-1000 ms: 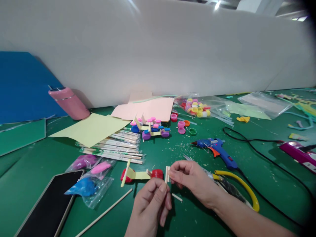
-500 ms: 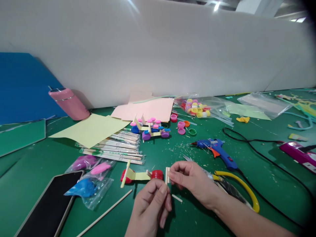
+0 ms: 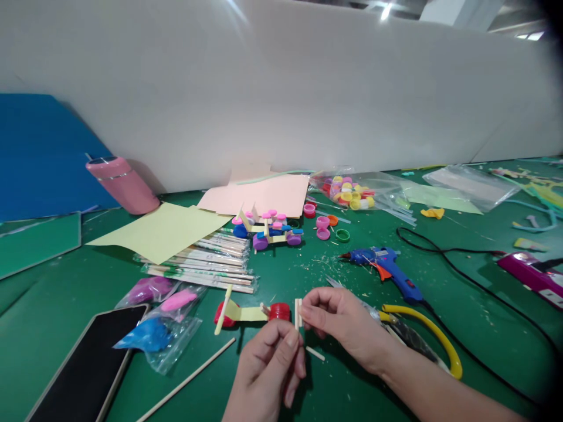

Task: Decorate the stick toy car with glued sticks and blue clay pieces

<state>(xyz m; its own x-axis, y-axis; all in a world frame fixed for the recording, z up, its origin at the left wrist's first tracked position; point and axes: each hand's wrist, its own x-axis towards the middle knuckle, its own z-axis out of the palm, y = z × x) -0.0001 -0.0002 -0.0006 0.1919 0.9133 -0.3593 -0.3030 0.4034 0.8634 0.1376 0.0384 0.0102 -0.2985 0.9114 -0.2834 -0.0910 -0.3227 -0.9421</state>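
"Green bench (image 3: 206, 392), covered in craft pieces. Where are the hands?"

"Close to you, in the centre. The left hand (image 3: 268, 363) has its fingers pinched on a short pale stick (image 3: 296, 316), held on end. The right hand (image 3: 338, 319) grips a second short stick (image 3: 301, 319) between thumb and fingers, right alongside; whether the two sticks touch, I cannot tell."

"What lies around them?"

"A long thin stick (image 3: 187, 381) is to the left of the left hand, and a dark phone (image 3: 79, 369) is farther left. One loose short piece (image 3: 315, 353) lies just below the right hand. A yellow-handled tool (image 3: 448, 343) is partly hidden by the right arm. Just beyond the left hand sits a small yellow model car (image 3: 251, 315) with red wheels."

"And farther back?"

"On the left, clear bags hold purple, pink and blue material (image 3: 152, 333); past them, wrapped sticks (image 3: 200, 271) lie partly under a pale yellow sheet (image 3: 162, 231). On the right is a blue glue gun (image 3: 389, 266), its nozzle pointing left. Beyond come more small models (image 3: 277, 238), loose round caps (image 3: 323, 233), a pink tumbler (image 3: 127, 184), pink paper (image 3: 264, 193), and finally a white wall (image 3: 281, 88)."
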